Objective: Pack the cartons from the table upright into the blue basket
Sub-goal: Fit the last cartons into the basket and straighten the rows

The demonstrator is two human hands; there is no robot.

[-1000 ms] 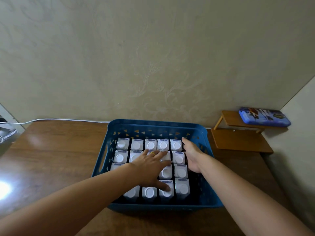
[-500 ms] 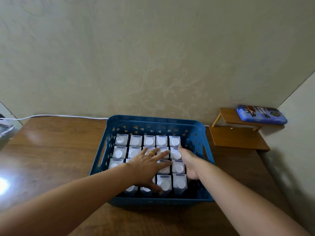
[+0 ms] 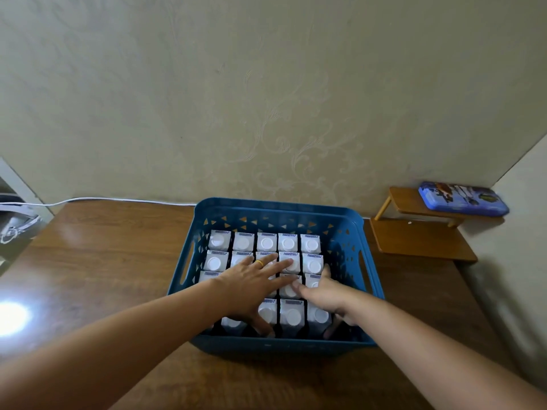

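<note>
Brown wooden table [image 3: 103, 261] against beige patterned wall [image 3: 266, 99] is carrying blue plastic basket [image 3: 278, 346] of upright white cartons [image 3: 288, 242]. Left hand [image 3: 251, 287] and right hand [image 3: 324, 294], fingers spread flat, are pressing carton tops at 12 o'clock.

1. The blue basket [image 3: 275, 346] sits on the wooden table, its plastic walls pierced with small triangles and a slot handle at each end.
2. White-capped cartons [image 3: 266, 241] stand upright inside, packed touching in neat rows.
</note>
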